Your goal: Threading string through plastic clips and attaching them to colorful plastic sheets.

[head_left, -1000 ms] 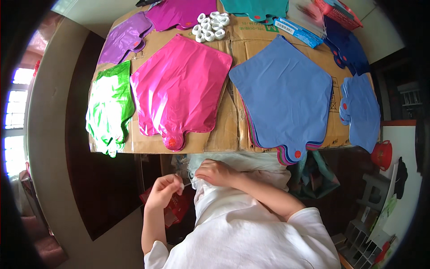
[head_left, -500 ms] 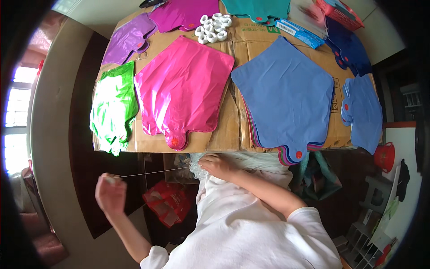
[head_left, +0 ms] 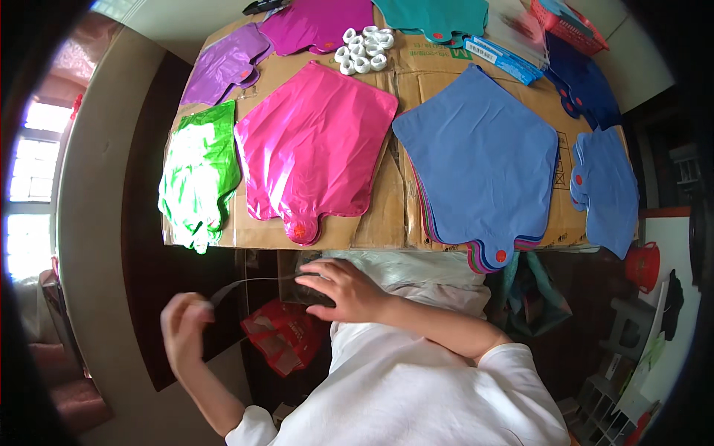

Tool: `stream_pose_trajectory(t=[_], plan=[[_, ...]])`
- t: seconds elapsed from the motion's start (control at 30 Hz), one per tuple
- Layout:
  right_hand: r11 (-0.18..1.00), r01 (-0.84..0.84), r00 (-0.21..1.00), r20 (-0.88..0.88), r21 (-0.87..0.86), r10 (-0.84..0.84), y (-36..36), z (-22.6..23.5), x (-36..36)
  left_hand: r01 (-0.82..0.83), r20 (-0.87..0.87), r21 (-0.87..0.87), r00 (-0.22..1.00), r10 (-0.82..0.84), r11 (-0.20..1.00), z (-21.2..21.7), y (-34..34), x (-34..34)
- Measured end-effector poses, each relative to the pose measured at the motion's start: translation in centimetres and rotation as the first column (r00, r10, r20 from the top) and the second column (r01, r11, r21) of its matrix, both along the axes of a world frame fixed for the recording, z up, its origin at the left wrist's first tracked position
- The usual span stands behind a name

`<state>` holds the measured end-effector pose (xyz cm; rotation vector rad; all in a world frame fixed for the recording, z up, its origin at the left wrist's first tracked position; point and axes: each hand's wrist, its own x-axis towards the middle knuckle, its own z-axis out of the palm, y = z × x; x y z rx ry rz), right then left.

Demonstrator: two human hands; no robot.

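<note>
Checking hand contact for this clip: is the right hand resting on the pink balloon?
No, the right hand lies below the table edge on clear plastic, apart from the pink balloon.

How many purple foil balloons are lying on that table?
2. One purple balloon lies at the far left corner; a magenta-purple balloon lies beside it, cut by the frame edge. Others may be hidden.

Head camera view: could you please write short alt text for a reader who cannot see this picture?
Seen from above, a person's left hand pulls a thin clear strip sideways while the right hand rests on a clear plastic bag at the table edge. Flat pink, blue, green and purple foil balloons lie on cardboard.
</note>
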<state>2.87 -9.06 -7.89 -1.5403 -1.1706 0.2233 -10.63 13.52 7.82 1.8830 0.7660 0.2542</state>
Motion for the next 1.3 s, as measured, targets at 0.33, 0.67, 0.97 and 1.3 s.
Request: stream_pose_trajectory(t=[0.33, 0.67, 0.97, 1.3], plan=[[0.961, -0.264, 0.847, -0.458, 0.08, 0.27, -3.6, 3.7, 1.0, 0.461, -0.102, -0.113, 0.876, -0.472, 0.88, -4.4, -7.6, 4.9], [0.999, 0.021, 0.895, -0.445, -0.026, -0.03, -6.1, 2.9, -0.3, 0.375, 0.26, -0.276, 0.916, -0.306, 0.885, -9.4, -12.1, 7.4], [0.996, -0.083, 0.929, -0.36, 0.018, 0.084, -7.0, 3.8, -0.4, 0.467, 0.274, 0.021, 0.848, -0.454, 0.884, -9.1, -12.0, 8.0], [0.993, 0.027, 0.944, -0.33, 0.112, 0.011, -7.0, 4.5, -0.1, 0.64, 0.06, 0.313, 0.724, -0.687, 0.702, -8.3, -11.3, 7.2]])
